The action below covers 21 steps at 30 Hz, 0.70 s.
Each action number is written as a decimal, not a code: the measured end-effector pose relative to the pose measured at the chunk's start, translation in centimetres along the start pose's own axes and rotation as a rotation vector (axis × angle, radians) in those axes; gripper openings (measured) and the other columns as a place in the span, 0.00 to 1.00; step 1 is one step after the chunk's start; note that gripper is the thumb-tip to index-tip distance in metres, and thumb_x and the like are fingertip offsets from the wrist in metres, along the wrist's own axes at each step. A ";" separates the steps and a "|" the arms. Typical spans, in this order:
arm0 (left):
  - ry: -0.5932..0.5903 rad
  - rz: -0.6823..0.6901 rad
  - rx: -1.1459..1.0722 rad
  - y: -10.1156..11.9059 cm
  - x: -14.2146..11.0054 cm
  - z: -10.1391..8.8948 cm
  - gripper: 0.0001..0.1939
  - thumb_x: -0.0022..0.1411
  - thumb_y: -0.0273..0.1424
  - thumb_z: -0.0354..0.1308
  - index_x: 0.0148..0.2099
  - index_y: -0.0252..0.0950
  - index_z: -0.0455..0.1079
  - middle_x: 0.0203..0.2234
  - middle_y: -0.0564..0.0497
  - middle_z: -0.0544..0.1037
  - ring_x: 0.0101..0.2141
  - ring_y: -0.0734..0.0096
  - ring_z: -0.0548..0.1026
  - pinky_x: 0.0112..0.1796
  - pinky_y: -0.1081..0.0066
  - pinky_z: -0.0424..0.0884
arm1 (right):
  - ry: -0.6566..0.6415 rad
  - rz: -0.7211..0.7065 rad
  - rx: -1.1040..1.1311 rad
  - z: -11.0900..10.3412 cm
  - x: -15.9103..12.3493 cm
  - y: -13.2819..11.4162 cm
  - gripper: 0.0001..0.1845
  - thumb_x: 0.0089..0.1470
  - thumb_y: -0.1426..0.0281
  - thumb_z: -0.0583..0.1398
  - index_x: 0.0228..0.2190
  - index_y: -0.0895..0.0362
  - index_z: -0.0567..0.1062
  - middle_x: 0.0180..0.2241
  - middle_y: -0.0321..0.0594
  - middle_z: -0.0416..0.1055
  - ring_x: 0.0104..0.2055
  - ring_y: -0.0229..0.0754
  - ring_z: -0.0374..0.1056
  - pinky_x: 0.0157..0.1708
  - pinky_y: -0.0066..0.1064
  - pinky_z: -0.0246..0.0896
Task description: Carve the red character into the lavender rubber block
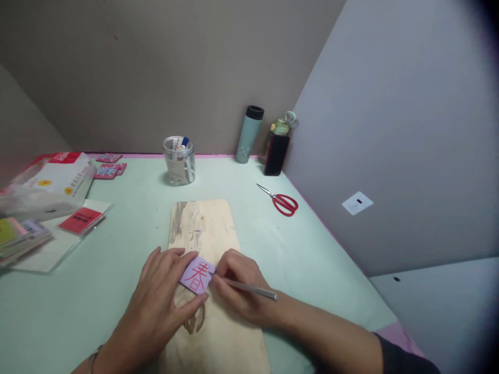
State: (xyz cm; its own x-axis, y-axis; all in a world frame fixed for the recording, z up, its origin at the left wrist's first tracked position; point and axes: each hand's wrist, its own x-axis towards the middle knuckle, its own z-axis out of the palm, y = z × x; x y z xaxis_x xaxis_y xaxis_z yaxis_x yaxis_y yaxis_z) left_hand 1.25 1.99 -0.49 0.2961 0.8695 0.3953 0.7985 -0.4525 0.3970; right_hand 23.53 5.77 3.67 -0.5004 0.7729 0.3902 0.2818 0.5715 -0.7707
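Observation:
A small purple piece of folded paper or card point(191, 280), marked with a red character, lies tilted on the wooden board point(206, 218). My left hand point(159, 291) holds it by its upper and lower edges, between fingers and thumb. A small notch shows at its right side. Pinched in my right hand point(239, 283) is a slim silver pen-like craft knife point(257, 290), its handle pointing right. The tip is at the paper's right edge, hidden by my fingers.
Red-handled scissors point(284, 204) lie right of the board. Behind it stand a clear jar of pens point(179, 169), a teal tumbler point(249, 136), a phone point(276, 156) and a bottle point(279, 125). At left are a plastic packet point(58, 182), paper pads point(21, 239) and red cut pieces point(107, 171).

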 end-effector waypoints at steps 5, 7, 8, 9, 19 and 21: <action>0.001 0.005 -0.007 -0.2 -0.2 0.1 0.31 0.66 0.46 0.62 0.66 0.41 0.60 0.51 0.45 0.72 0.58 0.47 0.70 0.63 0.40 0.56 | 0.011 0.007 0.016 0.1 -0.1 0.1 0.09 0.60 0.73 0.57 0.28 0.53 0.63 0.26 0.33 0.64 0.27 0.37 0.59 0.29 0.29 0.53; -0.007 0.000 -0.008 -0.2 -0.2 0.1 0.31 0.66 0.45 0.63 0.66 0.41 0.60 0.51 0.45 0.72 0.58 0.47 0.70 0.63 0.40 0.56 | 0.018 0.009 0.015 0.1 -0.1 0.1 0.09 0.60 0.73 0.58 0.28 0.53 0.63 0.26 0.33 0.64 0.27 0.37 0.59 0.29 0.29 0.53; -0.010 -0.003 -0.007 -0.2 -0.2 0.1 0.31 0.66 0.45 0.63 0.66 0.41 0.60 0.51 0.45 0.72 0.58 0.47 0.70 0.63 0.40 0.56 | 0.017 0.012 0.015 0.1 -0.1 0.1 0.09 0.60 0.73 0.58 0.29 0.53 0.63 0.26 0.33 0.64 0.27 0.37 0.59 0.29 0.29 0.53; -0.011 -0.001 -0.005 -0.2 -0.2 0.0 0.31 0.66 0.45 0.63 0.66 0.42 0.60 0.51 0.45 0.73 0.57 0.47 0.70 0.63 0.40 0.56 | 0.014 0.014 0.014 0.1 -0.1 0.1 0.09 0.60 0.73 0.57 0.29 0.53 0.63 0.27 0.33 0.64 0.27 0.37 0.58 0.29 0.30 0.52; -0.008 -0.010 -0.008 0.0 0.1 0.0 0.31 0.66 0.45 0.62 0.65 0.43 0.59 0.50 0.45 0.73 0.57 0.46 0.71 0.62 0.38 0.57 | 0.007 0.117 0.098 -0.3 0.1 -0.3 0.09 0.60 0.72 0.58 0.28 0.54 0.65 0.26 0.32 0.64 0.26 0.36 0.58 0.29 0.30 0.53; -0.007 -0.007 -0.006 -0.1 0.0 0.0 0.31 0.66 0.45 0.62 0.66 0.43 0.58 0.51 0.45 0.73 0.57 0.47 0.71 0.63 0.38 0.57 | 0.009 0.125 0.096 -0.3 0.1 -0.4 0.09 0.60 0.72 0.59 0.28 0.54 0.65 0.26 0.32 0.64 0.26 0.36 0.58 0.29 0.30 0.53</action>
State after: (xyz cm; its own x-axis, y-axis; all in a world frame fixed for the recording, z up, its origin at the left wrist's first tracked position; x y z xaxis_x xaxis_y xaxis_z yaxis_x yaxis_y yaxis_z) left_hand 1.18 2.04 -0.47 0.2940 0.8743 0.3863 0.7974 -0.4472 0.4051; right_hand 23.59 5.72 4.15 -0.4584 0.8392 0.2926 0.2618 0.4422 -0.8579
